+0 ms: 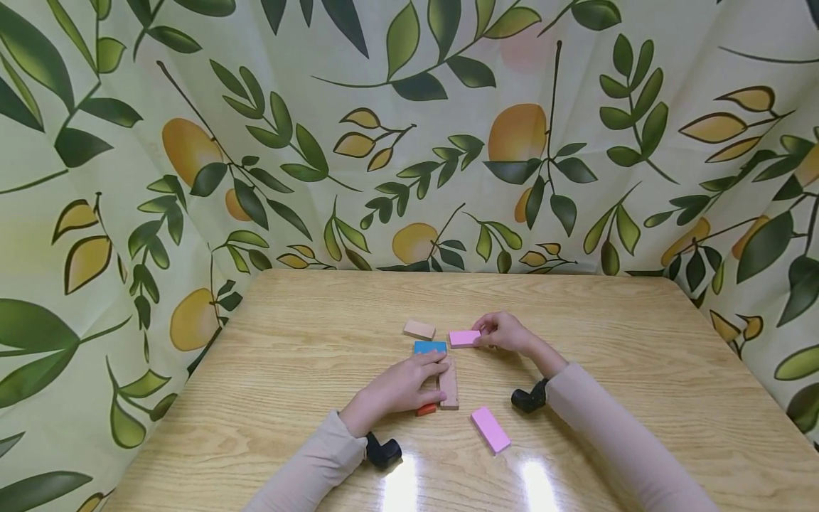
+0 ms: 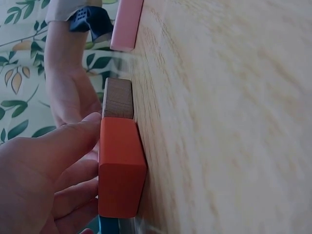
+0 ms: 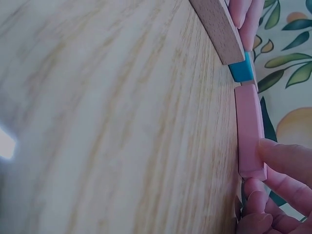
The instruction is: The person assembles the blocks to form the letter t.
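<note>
My right hand pinches the right end of a pink block lying on the table; in the right wrist view, the thumb sits on the side of this pink block. My left hand rests over a group of blocks, its fingers reaching onto a long plain wooden block. Just beyond its fingertips shows a blue block. Mostly hidden beneath the palm is a red block; in the left wrist view, the red block touches the end of the wooden block, with the thumb beside them.
A second pink block lies at an angle nearer the front. Behind the blue block is another plain wooden block. Black wrist devices are worn on both arms. A leaf-patterned cloth hangs behind the wooden table.
</note>
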`<state>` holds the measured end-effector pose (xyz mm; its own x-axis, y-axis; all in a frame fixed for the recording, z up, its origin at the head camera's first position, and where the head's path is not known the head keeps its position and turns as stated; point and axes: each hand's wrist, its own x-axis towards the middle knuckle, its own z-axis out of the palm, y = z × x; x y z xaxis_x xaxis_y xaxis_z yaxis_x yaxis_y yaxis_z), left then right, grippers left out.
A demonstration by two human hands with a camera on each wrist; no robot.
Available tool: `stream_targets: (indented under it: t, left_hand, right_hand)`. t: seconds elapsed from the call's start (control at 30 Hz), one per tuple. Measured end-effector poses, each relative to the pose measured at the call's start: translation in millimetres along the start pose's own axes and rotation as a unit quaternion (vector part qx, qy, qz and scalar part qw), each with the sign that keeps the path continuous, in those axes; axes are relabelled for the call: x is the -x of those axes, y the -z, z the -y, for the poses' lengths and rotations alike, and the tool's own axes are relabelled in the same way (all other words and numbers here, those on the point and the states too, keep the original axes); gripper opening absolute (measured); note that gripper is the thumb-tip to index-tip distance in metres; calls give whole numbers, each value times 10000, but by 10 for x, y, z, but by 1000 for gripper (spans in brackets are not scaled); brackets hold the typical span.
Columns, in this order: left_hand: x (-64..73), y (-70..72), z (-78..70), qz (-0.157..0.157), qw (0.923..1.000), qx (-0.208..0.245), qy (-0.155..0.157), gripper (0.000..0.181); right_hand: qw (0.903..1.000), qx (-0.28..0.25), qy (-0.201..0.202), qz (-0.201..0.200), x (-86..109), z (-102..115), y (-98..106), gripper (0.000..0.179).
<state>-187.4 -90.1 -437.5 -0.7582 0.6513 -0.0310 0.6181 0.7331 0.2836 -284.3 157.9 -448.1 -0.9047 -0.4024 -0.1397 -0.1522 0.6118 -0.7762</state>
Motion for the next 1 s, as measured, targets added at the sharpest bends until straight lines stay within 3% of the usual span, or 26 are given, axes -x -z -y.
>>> stream_targets:
  t: [1.0]
  left_hand:
    - [14, -3, 5, 25, 10000, 81, 31, 55]
  right_hand:
    - [9999, -18, -60, -79, 48, 26, -25, 27]
